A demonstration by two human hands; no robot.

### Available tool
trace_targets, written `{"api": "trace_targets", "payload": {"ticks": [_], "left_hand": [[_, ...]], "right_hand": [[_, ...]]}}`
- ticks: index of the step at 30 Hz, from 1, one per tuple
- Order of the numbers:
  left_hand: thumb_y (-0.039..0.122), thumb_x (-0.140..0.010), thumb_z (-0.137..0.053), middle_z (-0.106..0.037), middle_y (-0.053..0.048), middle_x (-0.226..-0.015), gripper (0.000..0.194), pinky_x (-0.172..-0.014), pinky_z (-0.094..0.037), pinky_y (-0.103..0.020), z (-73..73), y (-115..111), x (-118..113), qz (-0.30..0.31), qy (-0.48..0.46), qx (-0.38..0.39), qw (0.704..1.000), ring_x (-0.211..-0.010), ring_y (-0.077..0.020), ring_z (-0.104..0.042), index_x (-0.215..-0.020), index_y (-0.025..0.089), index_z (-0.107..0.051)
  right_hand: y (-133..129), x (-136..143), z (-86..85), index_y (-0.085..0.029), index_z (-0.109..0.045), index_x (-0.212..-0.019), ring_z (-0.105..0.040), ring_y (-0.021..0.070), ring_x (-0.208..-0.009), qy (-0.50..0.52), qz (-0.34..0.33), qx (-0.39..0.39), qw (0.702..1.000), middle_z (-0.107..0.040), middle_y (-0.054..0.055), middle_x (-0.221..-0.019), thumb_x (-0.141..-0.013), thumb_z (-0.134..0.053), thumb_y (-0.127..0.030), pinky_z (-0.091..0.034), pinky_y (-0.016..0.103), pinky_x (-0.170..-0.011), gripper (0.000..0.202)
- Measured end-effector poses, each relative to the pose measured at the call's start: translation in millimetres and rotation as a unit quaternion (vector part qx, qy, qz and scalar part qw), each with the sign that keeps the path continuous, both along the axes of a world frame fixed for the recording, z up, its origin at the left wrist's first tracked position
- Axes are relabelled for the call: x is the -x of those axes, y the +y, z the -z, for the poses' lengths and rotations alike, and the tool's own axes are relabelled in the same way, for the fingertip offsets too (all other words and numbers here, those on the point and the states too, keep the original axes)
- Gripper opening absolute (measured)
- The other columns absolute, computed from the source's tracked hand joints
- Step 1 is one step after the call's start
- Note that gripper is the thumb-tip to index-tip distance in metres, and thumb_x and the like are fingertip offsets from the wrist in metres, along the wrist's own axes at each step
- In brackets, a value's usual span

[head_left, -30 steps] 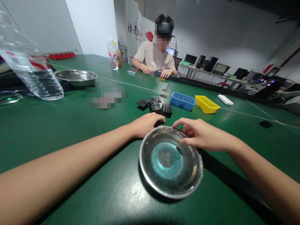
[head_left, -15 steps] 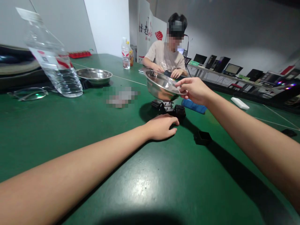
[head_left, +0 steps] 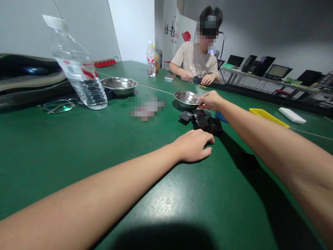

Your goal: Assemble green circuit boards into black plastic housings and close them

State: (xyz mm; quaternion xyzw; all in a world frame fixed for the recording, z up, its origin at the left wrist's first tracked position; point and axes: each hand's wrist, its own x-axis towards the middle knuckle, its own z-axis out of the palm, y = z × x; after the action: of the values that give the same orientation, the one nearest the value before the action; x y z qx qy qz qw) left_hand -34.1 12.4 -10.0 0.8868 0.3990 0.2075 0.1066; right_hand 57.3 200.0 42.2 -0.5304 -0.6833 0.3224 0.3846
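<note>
My right hand [head_left: 212,100] pinches the right rim of a shiny metal bowl [head_left: 186,100]. The bowl sits level at the table surface or very slightly above it; I cannot tell which. In front of the bowl lies a cluster of small black box-like pieces [head_left: 201,122]. My left hand [head_left: 195,146] rests palm down on the green table [head_left: 156,173], just on the near side of those pieces, with thumb and fingers apart and nothing visibly held. Another black piece [head_left: 247,161] lies in the shadow of my right arm.
A second metal bowl [head_left: 119,86], a tilted-looking water bottle [head_left: 80,69] and glasses [head_left: 57,106] are on the left. A yellow tray [head_left: 269,117] and white object [head_left: 291,115] lie right. Across the table a person [head_left: 196,59] handles a dark object [head_left: 200,80].
My right hand has lowered the metal bowl from its tilt above the black pieces to a level position behind them. My left hand stays beside the pieces. The whole view has shifted.
</note>
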Motion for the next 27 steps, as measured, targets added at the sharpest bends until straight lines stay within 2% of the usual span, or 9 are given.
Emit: {"api": "trace_targets", "payload": {"ticks": [2, 4, 6, 10, 14, 16, 18, 22, 27], "left_hand": [[0.024, -0.09, -0.056, -0.072, -0.011, -0.122, 0.03, -0.105, -0.049, -0.041, 0.3, 0.4, 0.2, -0.002, 0.002, 0.0, 1.0, -0.116, -0.0267, -0.065, -0.116, 0.015, -0.067], [0.025, -0.09, -0.056, -0.071, -0.011, -0.125, 0.03, -0.106, -0.049, -0.041, 0.3, 0.9, 0.5, -0.003, 0.006, 0.001, 1.0, -0.118, -0.0269, -0.064, -0.116, 0.015, -0.067], [0.026, -0.091, -0.056, -0.069, -0.011, -0.128, 0.028, -0.105, -0.049, -0.042, 0.2, 1.3, 0.7, -0.005, 0.008, 0.001, 1.0, -0.119, -0.0274, -0.064, -0.114, 0.016, -0.067], [0.025, -0.091, -0.056, -0.068, -0.013, -0.13, 0.028, -0.106, -0.049, -0.043, -0.5, 1.8, 1.0, -0.003, -0.003, -0.002, 1.0, -0.119, -0.0278, -0.064, -0.114, 0.015, -0.067], [0.025, -0.091, -0.057, -0.068, -0.014, -0.13, 0.028, -0.105, -0.049, -0.045, -2.1, 1.7, 0.9, -0.009, -0.001, 0.001, 1.0, -0.119, -0.0293, -0.064, -0.114, 0.014, -0.068], [0.025, -0.09, -0.057, -0.068, -0.014, -0.13, 0.028, -0.105, -0.049, -0.044, -3.4, 1.3, 0.6, -0.011, -0.002, 0.005, 1.0, -0.12, -0.0293, -0.064, -0.114, 0.015, -0.068], [0.025, -0.09, -0.058, -0.069, -0.013, -0.13, 0.027, -0.106, -0.048, -0.043, -4.6, 0.8, 0.3, -0.012, -0.003, 0.01, 1.0, -0.12, -0.0288, -0.064, -0.113, 0.015, -0.068], [0.024, -0.09, -0.059, -0.069, -0.013, -0.129, 0.026, -0.106, -0.047, -0.042, -5.6, 0.9, 0.2, -0.008, -0.009, 0.012, 1.0, -0.119, -0.028, -0.064, -0.112, 0.015, -0.068], [0.022, -0.089, -0.058, -0.07, -0.012, -0.125, 0.024, -0.105, -0.047, -0.042, -5.7, 1.0, 0.8, -0.006, -0.019, 0.014, 1.0, -0.117, -0.0279, -0.064, -0.11, 0.016, -0.067]], "right_hand": [[-3.4, -15.5, -6.0, -0.014, -0.068, -0.08, -0.069, 0.0283, -0.084, -0.076, 0.033, -0.056, 0.995, -0.071, 0.01, -0.076, -0.073, -0.07, -0.004, -0.056, 0.043, -0.083, 0.013], [-7.6, -38.7, -13.9, -0.013, -0.072, -0.082, -0.068, 0.0327, -0.101, -0.222, 0.07, -0.174, 0.957, -0.074, 0.015, -0.09, -0.076, -0.064, -0.006, -0.05, 0.044, -0.096, 0.012], [-12.0, -67.4, -20.1, -0.013, -0.075, -0.091, -0.067, 0.035, -0.108, -0.306, 0.109, -0.233, 0.917, -0.075, 0.017, -0.101, -0.08, -0.06, -0.012, -0.048, 0.045, -0.1, 0.019], [-19.9, -124.2, -23.3, -0.014, -0.074, -0.107, -0.065, 0.0373, -0.112, -0.368, 0.201, -0.164, 0.893, -0.073, 0.02, -0.112, -0.08, -0.063, -0.021, -0.051, 0.047, -0.095, 0.03], [-28.6, -155.6, -19.6, -0.013, -0.07, -0.12, -0.066, 0.0368, -0.112, -0.427, 0.213, -0.073, 0.875, -0.071, 0.021, -0.119, -0.078, -0.068, -0.027, -0.053, 0.046, -0.094, 0.044], [-33.2, -162.6, -15.3, -0.012, -0.068, -0.124, -0.069, 0.0352, -0.107, -0.428, 0.208, -0.046, 0.878, -0.073, 0.02, -0.114, -0.08, -0.068, -0.029, -0.054, 0.043, -0.092, 0.047], [-36.6, -167.5, -8.7, -0.01, -0.064, -0.13, -0.073, 0.0315, -0.09, -0.398, 0.203, -0.003, 0.895, -0.075, 0.018, -0.098, -0.082, -0.065, -0.027, -0.057, 0.041, -0.083, 0.05], [-38.1, -176.4, 8.1, -0.01, -0.055, -0.138, -0.07, 0.0243, -0.058, -0.254, 0.201, 0.062, 0.944, -0.07, 0.008, -0.068, -0.082, -0.063, -0.014, -0.056, 0.034, -0.059, 0.057], [-36.7, -186.4, 12.4, -0.011, -0.057, -0.135, -0.068, 0.0194, -0.056, -0.171, 0.199, 0.039, 0.964, -0.065, 0.004, -0.064, -0.084, -0.056, -0.007, -0.055, 0.027, -0.052, 0.051]]}}
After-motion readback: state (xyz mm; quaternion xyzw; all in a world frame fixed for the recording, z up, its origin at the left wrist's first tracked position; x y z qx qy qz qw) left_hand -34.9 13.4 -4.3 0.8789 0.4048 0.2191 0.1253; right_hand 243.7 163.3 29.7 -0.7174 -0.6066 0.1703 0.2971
